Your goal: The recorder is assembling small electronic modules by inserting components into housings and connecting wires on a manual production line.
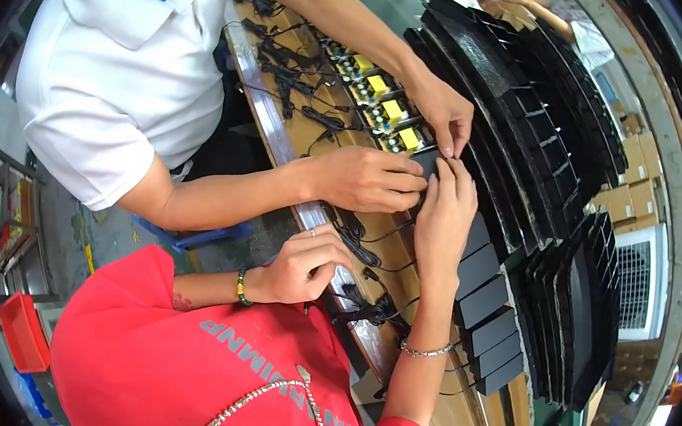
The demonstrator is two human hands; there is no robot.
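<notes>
My left hand (309, 267), wearing a ring and a green beaded bracelet, is loosely closed above the bench edge. Its curled fingers hide what they hold, if anything. A bundle of black cables (369, 306) lies just beside it. Farther right, my right hand (445, 215) reaches forward with its fingertips closed at the edge of a black plastic case (425, 162). A co-worker in a white shirt has one hand (367, 179) at that same case and pinches its far end with the other hand (440, 107). My right fingers partly cover the case.
Circuit boards with yellow transformers (393, 110) line the bench beyond the case. Several black cases (484, 297) lie to its right, and tall stacks of black trays (484, 87) rise behind. More black cables (287, 76) are strewn before the co-worker. A red bin (24, 332) stands at far left.
</notes>
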